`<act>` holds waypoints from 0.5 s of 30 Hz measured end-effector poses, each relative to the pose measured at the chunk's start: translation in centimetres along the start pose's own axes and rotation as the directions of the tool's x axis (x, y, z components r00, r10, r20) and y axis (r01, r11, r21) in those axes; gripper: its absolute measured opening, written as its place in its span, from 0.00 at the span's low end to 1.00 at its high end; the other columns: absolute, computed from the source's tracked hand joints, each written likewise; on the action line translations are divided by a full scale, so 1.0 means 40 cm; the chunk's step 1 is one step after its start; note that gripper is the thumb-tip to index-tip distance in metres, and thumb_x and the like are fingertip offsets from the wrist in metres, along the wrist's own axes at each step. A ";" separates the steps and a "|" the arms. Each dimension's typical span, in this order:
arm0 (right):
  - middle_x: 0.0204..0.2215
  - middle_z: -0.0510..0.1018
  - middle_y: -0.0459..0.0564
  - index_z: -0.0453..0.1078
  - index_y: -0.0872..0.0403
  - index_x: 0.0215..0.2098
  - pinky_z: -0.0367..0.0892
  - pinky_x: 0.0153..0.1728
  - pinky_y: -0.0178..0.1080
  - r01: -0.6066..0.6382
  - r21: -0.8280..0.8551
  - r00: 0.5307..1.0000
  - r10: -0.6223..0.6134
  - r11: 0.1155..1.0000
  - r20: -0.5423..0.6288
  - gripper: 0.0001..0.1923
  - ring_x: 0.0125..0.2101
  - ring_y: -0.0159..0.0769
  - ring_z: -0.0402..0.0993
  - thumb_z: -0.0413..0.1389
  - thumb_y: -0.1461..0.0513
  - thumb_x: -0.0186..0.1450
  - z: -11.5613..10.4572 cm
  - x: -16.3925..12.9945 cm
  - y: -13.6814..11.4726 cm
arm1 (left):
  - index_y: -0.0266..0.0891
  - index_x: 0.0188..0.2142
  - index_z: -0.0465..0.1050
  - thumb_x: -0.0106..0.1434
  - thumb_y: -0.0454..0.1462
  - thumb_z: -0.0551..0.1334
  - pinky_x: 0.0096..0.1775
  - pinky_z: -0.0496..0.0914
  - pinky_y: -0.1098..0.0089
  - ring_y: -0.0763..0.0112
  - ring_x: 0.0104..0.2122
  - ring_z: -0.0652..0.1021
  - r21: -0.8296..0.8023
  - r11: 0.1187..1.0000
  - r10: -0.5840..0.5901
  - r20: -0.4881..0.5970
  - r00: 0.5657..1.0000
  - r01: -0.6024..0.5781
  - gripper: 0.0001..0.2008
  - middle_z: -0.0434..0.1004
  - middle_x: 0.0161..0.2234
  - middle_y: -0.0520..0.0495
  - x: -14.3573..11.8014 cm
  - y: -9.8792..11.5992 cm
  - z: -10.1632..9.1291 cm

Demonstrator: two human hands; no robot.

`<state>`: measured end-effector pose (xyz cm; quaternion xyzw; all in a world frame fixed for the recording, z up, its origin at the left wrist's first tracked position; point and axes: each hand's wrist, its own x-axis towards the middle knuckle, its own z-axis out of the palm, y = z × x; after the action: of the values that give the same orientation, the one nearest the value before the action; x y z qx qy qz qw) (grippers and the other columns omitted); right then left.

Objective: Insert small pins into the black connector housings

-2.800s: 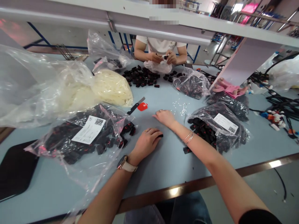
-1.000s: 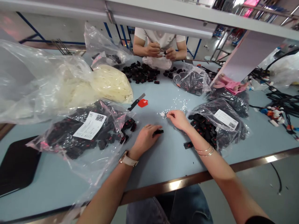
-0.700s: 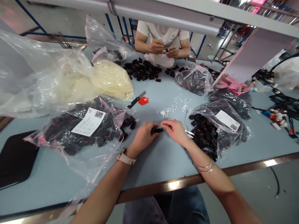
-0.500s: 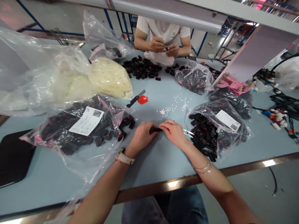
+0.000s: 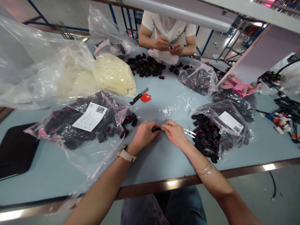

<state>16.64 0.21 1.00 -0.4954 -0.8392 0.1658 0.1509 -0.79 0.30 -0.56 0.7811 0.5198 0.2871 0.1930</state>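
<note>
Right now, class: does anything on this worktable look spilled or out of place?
Yes. Small white bits lie scattered loose on the table, and black parts have spilled from the open bag beside the left hand.

Single head-worn view, looking forward and down, close over the table (image 5: 164, 93), co-worker opposite (image 5: 169, 31)

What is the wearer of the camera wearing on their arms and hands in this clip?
Both forearms are bare, with no gloves. The left hand has a watch on a pale strap at the wrist. The right hand has thin silver bangles at the wrist and a ring on one of the fingers.
</note>
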 end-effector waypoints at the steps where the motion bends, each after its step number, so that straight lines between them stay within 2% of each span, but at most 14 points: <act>1: 0.38 0.75 0.49 0.74 0.50 0.43 0.64 0.38 0.33 0.004 -0.023 1.000 -0.004 1.000 0.009 0.14 0.36 0.31 0.72 0.47 0.62 0.69 -0.001 0.000 -0.003 | 0.39 0.26 0.70 0.54 0.33 0.65 0.33 0.68 0.68 0.68 0.29 0.74 0.002 1.000 0.001 -0.001 1.000 -0.001 0.04 0.75 0.26 0.50 0.000 0.000 0.000; 6: 0.38 0.75 0.49 0.74 0.48 0.42 0.63 0.33 0.33 -0.008 -0.105 1.000 0.010 0.994 0.019 0.14 0.33 0.32 0.71 0.46 0.59 0.69 0.002 0.001 -0.014 | 0.39 0.26 0.71 0.55 0.34 0.64 0.33 0.68 0.68 0.68 0.29 0.73 0.003 1.000 -0.002 -0.005 1.000 0.002 0.04 0.74 0.25 0.50 0.001 -0.003 0.001; 12: 0.40 0.77 0.48 0.73 0.49 0.46 0.64 0.39 0.33 0.001 -0.003 0.999 -0.002 1.000 -0.052 0.14 0.37 0.32 0.73 0.47 0.59 0.69 0.006 -0.008 0.005 | 0.37 0.28 0.72 0.57 0.35 0.63 0.34 0.67 0.67 0.67 0.30 0.73 -0.021 0.999 -0.033 0.025 0.999 0.034 0.03 0.74 0.26 0.49 0.001 0.003 -0.006; 15: 0.40 0.77 0.47 0.74 0.47 0.46 0.64 0.39 0.33 0.029 -0.011 0.999 -0.029 1.000 -0.041 0.15 0.37 0.31 0.73 0.47 0.60 0.69 0.006 -0.015 0.016 | 0.37 0.28 0.72 0.59 0.36 0.61 0.33 0.67 0.67 0.67 0.30 0.73 -0.023 0.999 -0.035 0.034 0.999 0.035 0.05 0.74 0.26 0.49 0.000 0.006 -0.008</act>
<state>17.31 -0.05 0.48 -0.4872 -0.8440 0.1491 0.1678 -0.84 0.20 -0.19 0.7743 0.5266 0.2767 0.2159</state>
